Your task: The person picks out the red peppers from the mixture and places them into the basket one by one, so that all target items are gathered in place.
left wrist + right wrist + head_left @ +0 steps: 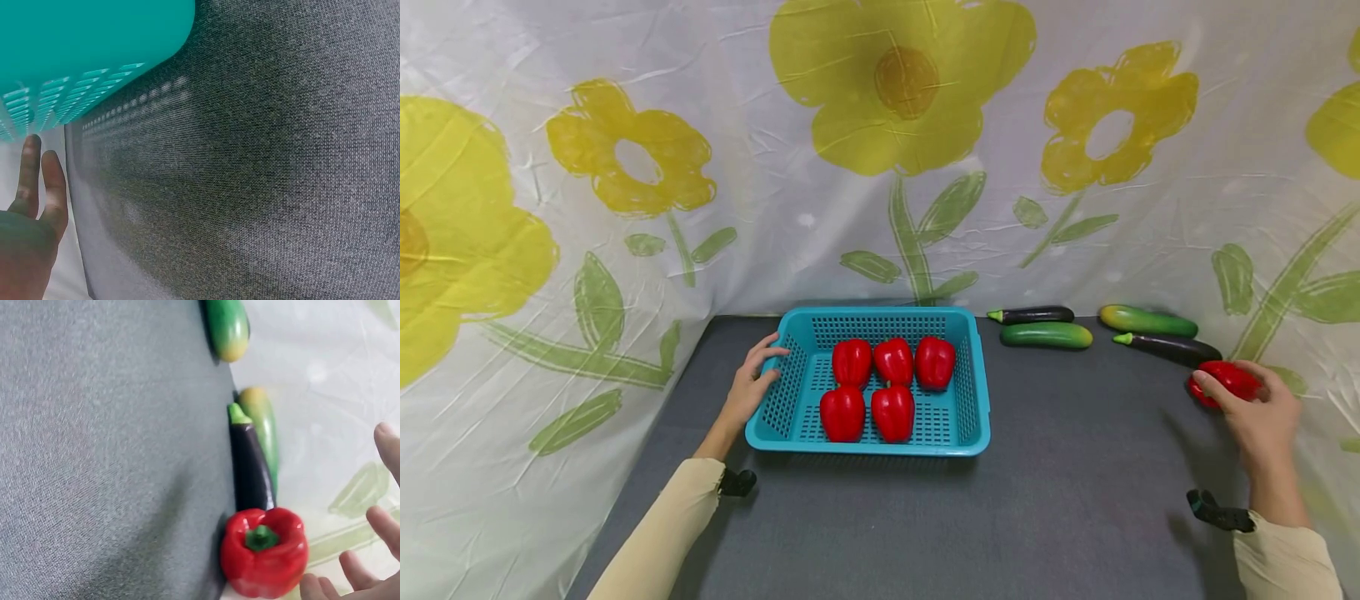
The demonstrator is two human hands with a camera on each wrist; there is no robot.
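Note:
At the left side of a blue plastic basket [868, 451], my left hand [748, 387] has its fingers extended, fingertips at the rim. In the left wrist view two straight fingers [55, 187] reach up toward the slotted basket wall [94, 87]. Inside the basket are several red bell peppers [842, 414]. Far to the right, my right hand [1266, 408] is over another red bell pepper [1232, 379]. Its fingers [387, 531] look spread beside that pepper [265, 562], which shows its green stem in the right wrist view.
An eggplant [1168, 348] and a zucchini [1150, 322] lie just behind the right-hand pepper. A second eggplant [1037, 315] and zucchini [1047, 336] lie right of the basket at the back. A flowered curtain [760, 208] borders the dark grey table [880, 525].

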